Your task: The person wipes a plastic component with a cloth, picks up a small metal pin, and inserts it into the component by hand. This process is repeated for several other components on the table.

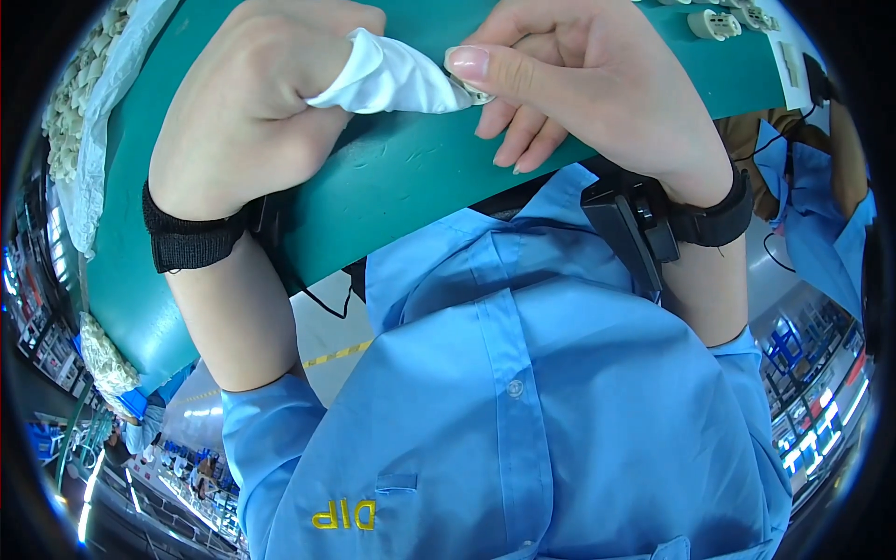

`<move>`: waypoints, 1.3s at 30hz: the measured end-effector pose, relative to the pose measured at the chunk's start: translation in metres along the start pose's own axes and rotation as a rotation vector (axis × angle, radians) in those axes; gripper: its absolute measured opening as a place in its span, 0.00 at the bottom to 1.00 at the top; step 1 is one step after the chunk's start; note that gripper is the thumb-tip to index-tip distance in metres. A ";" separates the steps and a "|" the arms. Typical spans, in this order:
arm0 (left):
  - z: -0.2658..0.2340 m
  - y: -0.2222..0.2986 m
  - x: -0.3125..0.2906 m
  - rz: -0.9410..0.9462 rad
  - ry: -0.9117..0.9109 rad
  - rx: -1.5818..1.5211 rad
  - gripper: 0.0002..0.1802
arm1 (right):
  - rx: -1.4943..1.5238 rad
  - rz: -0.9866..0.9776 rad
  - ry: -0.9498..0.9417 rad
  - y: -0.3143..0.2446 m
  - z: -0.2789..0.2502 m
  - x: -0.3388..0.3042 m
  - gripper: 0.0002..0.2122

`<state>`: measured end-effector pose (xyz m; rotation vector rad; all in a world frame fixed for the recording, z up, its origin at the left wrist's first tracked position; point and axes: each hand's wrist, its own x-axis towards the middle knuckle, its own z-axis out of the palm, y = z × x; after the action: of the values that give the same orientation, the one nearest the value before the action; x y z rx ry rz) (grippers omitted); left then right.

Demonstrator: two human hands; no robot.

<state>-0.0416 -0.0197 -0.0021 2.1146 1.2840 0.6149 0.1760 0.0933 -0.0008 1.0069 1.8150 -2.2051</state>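
White cloth [397, 78] is running from the left hand [263, 98], curled closed around it, to a small pale part [480, 96] the half-curled right hand [590, 86] is pinching.

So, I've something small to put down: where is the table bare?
Bare green table shows between the left wrist and the blue shirt; between the right hand and the loose cream parts; and in a strip between the left forearm and plastic sheet. Crowded: the far left, at the heaped parts, and where the left hand faces the right.
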 end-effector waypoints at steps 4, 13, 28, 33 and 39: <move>0.004 0.001 0.006 0.063 0.015 0.029 0.07 | 0.042 -0.026 -0.024 0.002 -0.001 0.001 0.12; -0.004 0.011 0.004 0.092 -0.025 -0.018 0.11 | 0.047 -0.003 -0.028 0.002 -0.001 0.001 0.12; -0.003 0.027 0.018 -0.110 0.075 0.066 0.07 | 0.092 -0.057 0.055 0.007 0.002 -0.005 0.10; -0.021 0.026 0.011 -0.172 0.089 0.111 0.08 | 0.124 -0.038 0.016 0.009 0.005 0.000 0.10; 0.008 -0.001 0.007 0.134 0.125 0.086 0.10 | -0.013 -0.198 0.108 0.024 0.005 0.000 0.11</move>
<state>-0.0338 -0.0149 -0.0084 2.2782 1.2629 0.7728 0.1849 0.0826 -0.0204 1.0020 2.0548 -2.2857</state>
